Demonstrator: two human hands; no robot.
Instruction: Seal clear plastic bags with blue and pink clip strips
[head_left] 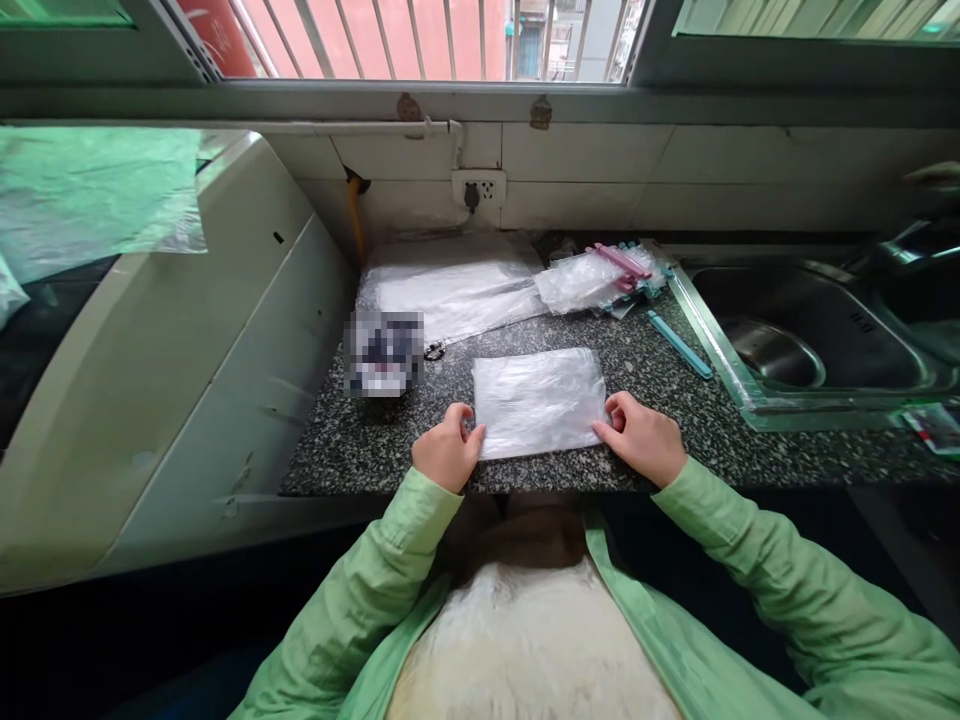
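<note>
A white, translucent plastic bag (538, 402) lies flat on the speckled dark countertop (420, 460) in front of me. At its left edge my left hand (450, 448) is closed, thumb and fingers pinching the lower corner. My right hand (642, 438) pinches the opposite edge in the same way. Behind it, a stack of larger clear plastic bags (450, 285) lies by the wall. To the right of that stack is a pile of small clear bags (577, 282) with pink sealing clips (622, 265) on top. A single blue clip (679, 345) rests near the sink.
A pixelated object (384, 353) stands on the counter at left, beside a small dark ring-like item (434, 351). The steel sink (712, 345) with a metal bowl (776, 352) is at right. A large pale appliance (217, 370) bounds the left side. A wall socket (480, 190) holds a plug.
</note>
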